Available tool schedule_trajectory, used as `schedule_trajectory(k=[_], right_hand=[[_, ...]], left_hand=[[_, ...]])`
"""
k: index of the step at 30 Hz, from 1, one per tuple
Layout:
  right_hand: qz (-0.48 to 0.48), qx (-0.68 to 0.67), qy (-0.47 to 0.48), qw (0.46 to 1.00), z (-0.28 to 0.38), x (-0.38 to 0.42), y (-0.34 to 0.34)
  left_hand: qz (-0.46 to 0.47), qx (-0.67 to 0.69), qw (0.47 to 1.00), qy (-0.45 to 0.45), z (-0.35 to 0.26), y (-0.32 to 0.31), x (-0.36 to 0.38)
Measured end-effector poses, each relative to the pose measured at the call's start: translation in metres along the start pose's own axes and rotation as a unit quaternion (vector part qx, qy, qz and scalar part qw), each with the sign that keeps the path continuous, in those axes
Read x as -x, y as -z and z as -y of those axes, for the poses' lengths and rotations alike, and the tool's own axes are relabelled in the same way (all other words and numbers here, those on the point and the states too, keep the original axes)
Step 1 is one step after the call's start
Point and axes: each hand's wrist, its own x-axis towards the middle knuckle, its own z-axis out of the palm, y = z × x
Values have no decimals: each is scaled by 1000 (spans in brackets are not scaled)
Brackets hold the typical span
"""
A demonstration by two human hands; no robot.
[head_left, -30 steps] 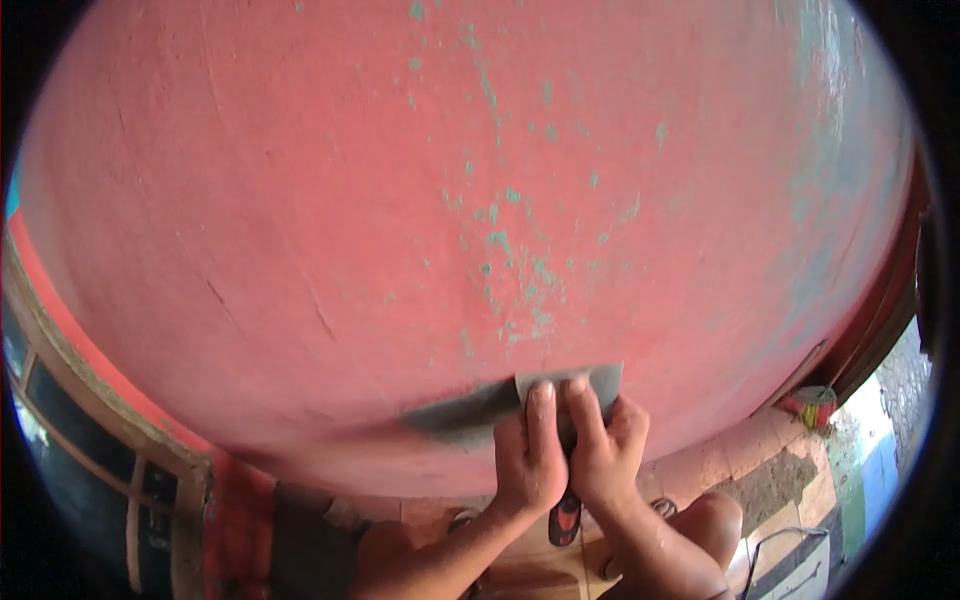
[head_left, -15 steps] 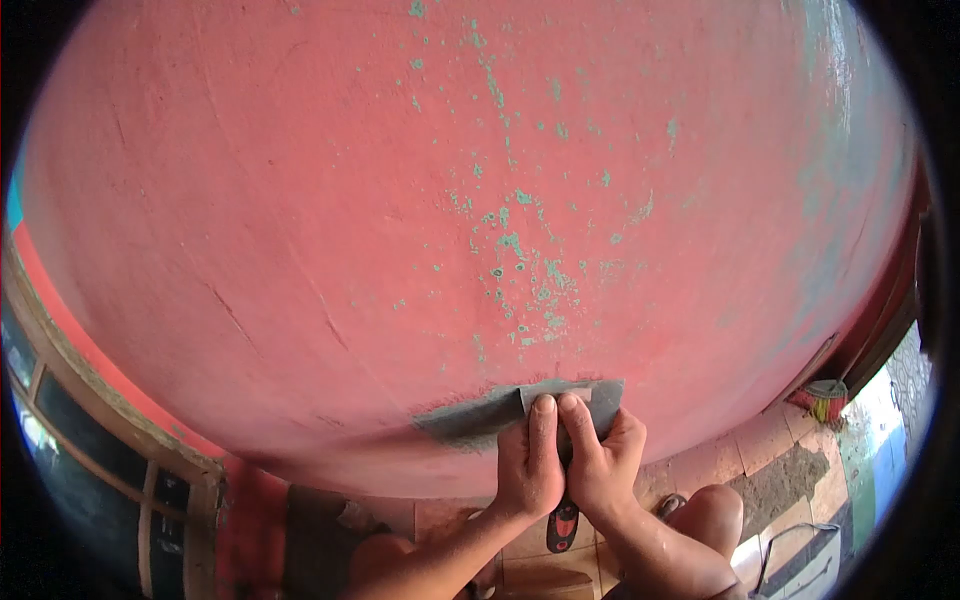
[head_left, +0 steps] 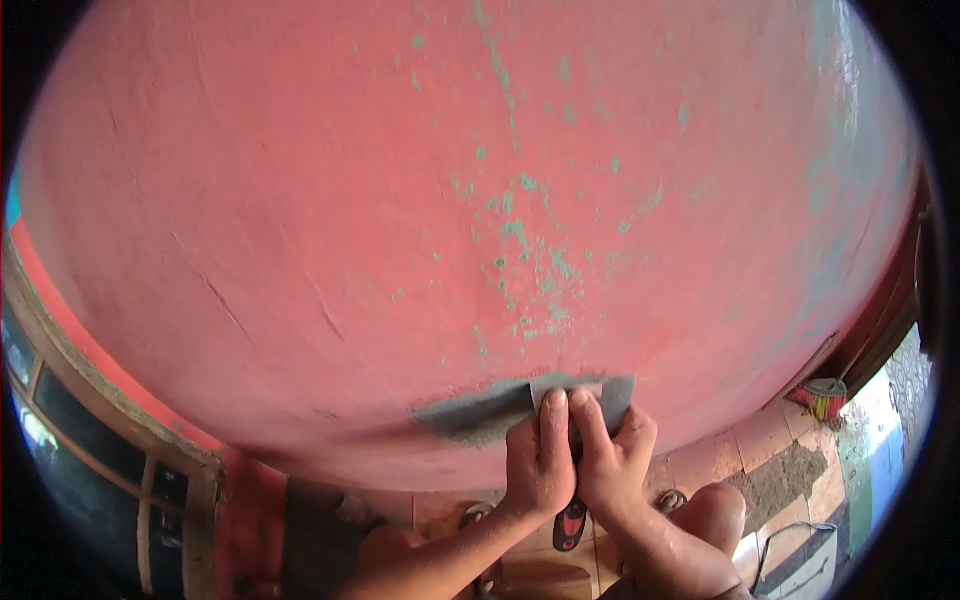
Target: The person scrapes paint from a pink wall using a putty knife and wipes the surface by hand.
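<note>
Both of my hands grip one scraper [head_left: 617,393], its wide metal blade lying against the lower part of a red wall [head_left: 380,180]. The left hand [head_left: 540,462] and the right hand [head_left: 612,460] are side by side, thumbs pressed on the blade's face. Below them sticks out the black and red handle [head_left: 570,527]. Left of the blade, a grey patch [head_left: 475,414] shows on the wall and touches the blade's edge. Green spots [head_left: 515,232] show through the red paint above.
Wood-framed window panes [head_left: 85,425] stand at the left. A broom head [head_left: 826,398] rests on the tiled floor [head_left: 700,462] at the right, near a rough grey floor patch [head_left: 783,485]. My knees and feet are below the wall.
Both hands and the scraper have shifted slightly to the right along the wall. The grip looks the same.
</note>
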Motion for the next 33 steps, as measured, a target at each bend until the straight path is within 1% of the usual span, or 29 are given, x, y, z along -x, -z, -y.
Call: schedule_trajectory(k=[2,3,4,6,8,9,11,12,13,14,16,17,20,21,22,23,24,25,26,28,29,30,31,32,33], right_hand=[[-9,10,15,1000,-3,-3,0],[-11,-14,17,1000,-1,-5,-3],[-8,-11,16,1000,1,-6,-3],[-2,-9,14,1000,7,-3,-5],[-6,-10,20,1000,1,-1,-2],[-7,-20,16,1000,3,-1,-3],[-5,-12,0,1000,6,-2,-1],[-2,-12,-4,1000,5,-5,0],[-1,-12,-18,1000,2,-4,1],[-1,-16,-23,1000,1,-2,3],[-17,4,-6,1000,1,2,4],[-23,4,1,1000,-2,1,4],[-12,8,17,1000,3,-10,5],[-14,-1,17,1000,5,-9,2],[-17,-13,25,999,8,-7,-1],[-12,62,36,997,3,-6,6],[-16,34,35,999,4,-6,4],[-20,8,29,999,4,-5,2],[-23,-14,19,999,4,-5,2],[-14,-13,13,1000,11,-8,-1],[-16,-17,7,1000,10,-6,-1],[-18,-23,12,999,11,-5,-3],[-2,25,16,1000,8,-4,4],[-7,15,16,1000,8,-4,3],[-12,9,15,1000,7,-4,2]], left_hand=[[2,-5,1000,-19,-4,-1,-3],[-3,22,999,-24,-15,-5,-6],[9,23,999,-32,-16,-1,-9],[36,0,999,15,-12,7,-6],[-12,-20,999,-28,-6,-2,-3],[-27,18,998,-51,-5,-7,-4],[0,18,999,-30,-5,-4,-6],[10,17,1000,-11,-5,-1,-4],[40,6,999,22,-1,5,-4],[23,5,999,32,2,3,3],[-7,5,1000,23,1,-7,4],[-12,-9,999,-36,-4,-10,-1],[-2,51,999,-17,-22,-10,-9],[10,10,1000,-26,-17,-3,-11],[5,1,1000,-1,-10,-1,-4],[0,-4,1000,7,-4,-4,-1],[-7,-7,1000,13,-1,-7,-2],[-26,6,999,-36,0,-13,-4],[-17,18,999,-34,-5,-13,-6],[3,35,999,-18,-18,-7,-12],[43,11,999,15,-21,1,-11],[25,-5,1000,15,-13,-1,-5],[8,-17,1000,1,0,-6,-2],[-11,-26,999,-15,-3,-10,-4],[-1,-54,998,-28,-8,-9,-3]])
